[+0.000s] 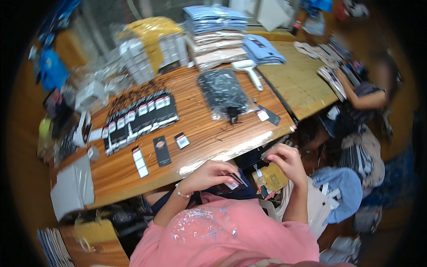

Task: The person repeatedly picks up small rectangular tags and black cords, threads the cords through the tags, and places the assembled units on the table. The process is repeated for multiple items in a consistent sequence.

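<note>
My left hand [207, 176], just off the table's front edge, is closed on a few small hang tags [237, 180], black with a white label. My right hand [287, 161] is raised to the right with thumb and fingers pinched together; what it holds, if anything, is too small to make out. On the table nearest my left hand lie a black hang tag [162, 151], a small tag with a white label [181, 141] and a strip of white stickers [139, 162]. Behind them, black tags with white stickers [142, 110] lie overlapped in a row, their black strings spread out.
A clear bag of black strings [223, 91], a white lint roller [249, 73] and stacked folded shirts [215, 40] stand on the wooden table [195, 129]. Grey plastic bags [73, 184] lie front left. At the right table [298, 75] a person [367, 95] handles garments; clothes [340, 191] are heaped below.
</note>
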A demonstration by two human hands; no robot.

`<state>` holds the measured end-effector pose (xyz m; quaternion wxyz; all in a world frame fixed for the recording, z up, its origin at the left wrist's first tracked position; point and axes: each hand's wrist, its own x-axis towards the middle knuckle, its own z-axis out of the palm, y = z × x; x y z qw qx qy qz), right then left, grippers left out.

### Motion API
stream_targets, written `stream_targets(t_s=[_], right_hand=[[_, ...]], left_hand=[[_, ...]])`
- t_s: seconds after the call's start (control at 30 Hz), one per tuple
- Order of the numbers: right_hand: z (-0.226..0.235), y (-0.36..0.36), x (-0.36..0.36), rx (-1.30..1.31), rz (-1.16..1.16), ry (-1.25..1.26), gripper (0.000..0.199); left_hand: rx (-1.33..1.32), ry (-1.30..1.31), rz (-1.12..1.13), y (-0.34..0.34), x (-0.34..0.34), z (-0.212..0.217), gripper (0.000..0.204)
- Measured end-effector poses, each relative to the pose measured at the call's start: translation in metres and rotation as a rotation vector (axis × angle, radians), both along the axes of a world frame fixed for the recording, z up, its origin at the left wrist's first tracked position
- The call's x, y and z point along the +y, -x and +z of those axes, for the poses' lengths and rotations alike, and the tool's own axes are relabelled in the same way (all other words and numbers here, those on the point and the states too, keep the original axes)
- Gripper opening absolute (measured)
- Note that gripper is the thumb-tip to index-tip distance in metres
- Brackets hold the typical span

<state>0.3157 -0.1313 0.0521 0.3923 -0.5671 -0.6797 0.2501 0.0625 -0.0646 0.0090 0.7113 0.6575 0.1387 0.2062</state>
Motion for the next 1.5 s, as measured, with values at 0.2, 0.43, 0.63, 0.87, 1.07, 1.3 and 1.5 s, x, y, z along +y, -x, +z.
stream_targets(t_s=[0.2, 0.43, 0.63, 0.87, 1.07, 1.3, 1.5], right_hand=[[0.016, 0.024, 0.026, 0.069, 0.0, -0.182, 0.009], [-0.011, 0.039, 0.077, -0.167, 0.126, -0.114, 0.009], [-0.029, 0.028, 0.12, -0.07, 0.348, -0.057, 0.011], [-0.016, 0.031, 0.127, -0.087, 0.36, 0.048, 0.012], [-0.033, 0.032, 0.141, 0.356, 0.032, 0.093, 0.011], [-0.056, 0.041, 0.164, 0.92, 0.092, 0.05, 0.007], [-0.063, 0.042, 0.164, 1.074, 0.173, 0.046, 0.007]], left_hand=[[-0.043, -0.175, 0.145, 0.017, 0.012, 0.0, 0.017], [-0.078, -0.342, 0.306, 0.044, 0.023, -0.029, 0.023], [-0.093, -0.196, 0.332, 0.059, 0.024, -0.033, 0.024], [0.03, -0.058, 0.284, 0.067, 0.056, -0.04, 0.024], [0.075, 0.114, 0.315, 0.042, 0.092, -0.037, 0.021], [0.022, 0.38, 0.407, 0.024, 0.099, -0.021, 0.02], [0.019, 0.336, 0.391, 0.027, 0.099, -0.021, 0.022]])
